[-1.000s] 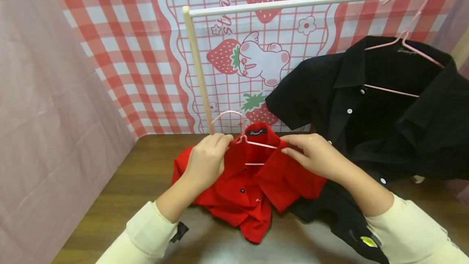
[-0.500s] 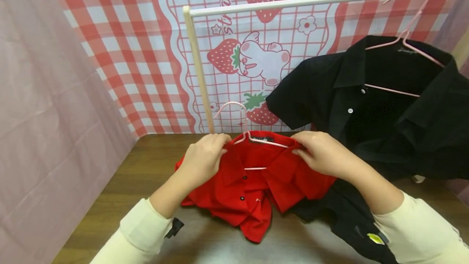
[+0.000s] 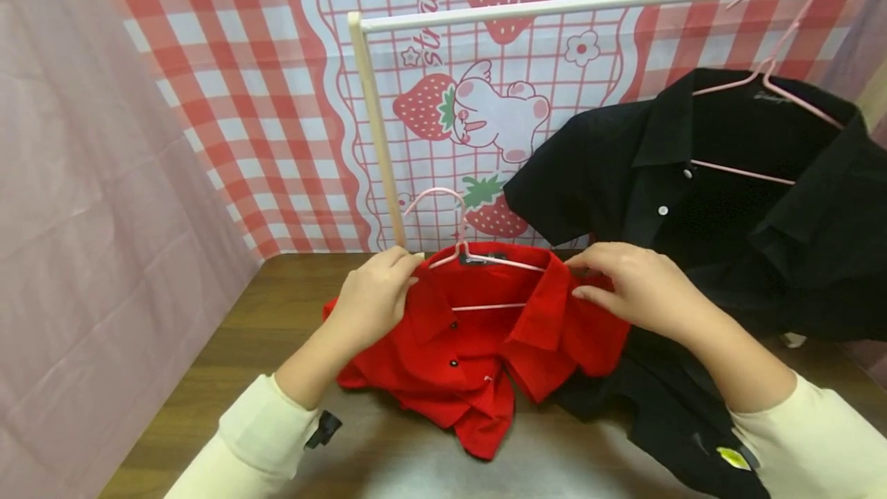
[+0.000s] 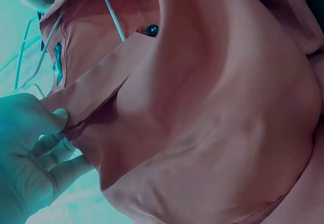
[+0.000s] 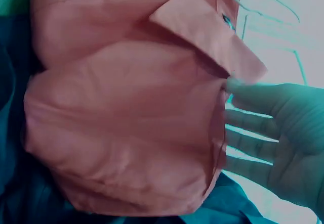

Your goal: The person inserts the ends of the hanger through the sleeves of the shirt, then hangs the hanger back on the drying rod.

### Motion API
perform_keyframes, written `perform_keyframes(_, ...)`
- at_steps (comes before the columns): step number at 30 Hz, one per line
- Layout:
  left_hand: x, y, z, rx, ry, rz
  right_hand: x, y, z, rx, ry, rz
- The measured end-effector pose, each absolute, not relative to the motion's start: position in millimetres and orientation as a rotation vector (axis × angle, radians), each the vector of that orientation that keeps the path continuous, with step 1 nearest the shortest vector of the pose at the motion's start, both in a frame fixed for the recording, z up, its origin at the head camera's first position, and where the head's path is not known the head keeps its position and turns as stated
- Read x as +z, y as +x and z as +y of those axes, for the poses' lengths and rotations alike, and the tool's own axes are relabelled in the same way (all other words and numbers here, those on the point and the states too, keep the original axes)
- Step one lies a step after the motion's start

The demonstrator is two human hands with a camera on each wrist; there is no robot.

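Observation:
A red short-sleeved shirt (image 3: 485, 360) with dark buttons lies bunched on the table, its collar raised around a pink hanger (image 3: 460, 249). The hanger's hook stands above the collar, and its lower bar shows inside the neck opening. My left hand (image 3: 370, 299) pinches the shirt's shoulder beside the collar; the left wrist view shows the thumb (image 4: 59, 117) on top and fingers behind the cloth. My right hand (image 3: 637, 287) is at the other shoulder, its thumb and fingers apart. In the right wrist view its fingers (image 5: 253, 148) are straight along the red cloth's edge.
A black shirt (image 3: 624, 175) hangs at right on another pink hanger (image 3: 765, 68) from a white rail (image 3: 554, 6) with a wooden post (image 3: 377, 129). Black cloth (image 3: 665, 422) lies under the red shirt's right side. The wooden table (image 3: 229, 376) meets a strawberry-print backdrop (image 3: 263, 98).
Both hands have moved apart, spreading the collar wider, and the hanger's hook has risen. My right hand's thumb and fingers have parted from their pinch on the red shirt.

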State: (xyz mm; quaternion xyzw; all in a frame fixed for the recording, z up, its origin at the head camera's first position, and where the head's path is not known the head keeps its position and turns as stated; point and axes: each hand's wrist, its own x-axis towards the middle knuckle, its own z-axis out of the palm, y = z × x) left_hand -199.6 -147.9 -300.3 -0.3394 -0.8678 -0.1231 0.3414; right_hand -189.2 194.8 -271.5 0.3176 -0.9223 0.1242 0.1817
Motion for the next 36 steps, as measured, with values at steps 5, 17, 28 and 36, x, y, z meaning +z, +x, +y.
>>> perform_keyframes(5,-299.6,-199.7,-146.5,-0.327,-0.889,-2.238,-272.1,-185.9,197.2,0.263,0.911,-2.596)
perform_keyframes(17,-298.1,-199.4,-141.9,-0.345,-0.922,-2.218,-271.8,-194.1,211.0,0.604,1.177,-2.596)
perform_keyframes(28,-294.9,-201.2,-140.7,-0.360,-0.880,-2.225,-278.4,-182.4,201.0,0.515,1.109,-2.473)
perform_keyframes(36,-288.0,-201.4,-131.3,-0.364,-0.914,-2.220,-271.8,-174.1,198.6,0.401,1.005,-2.520)
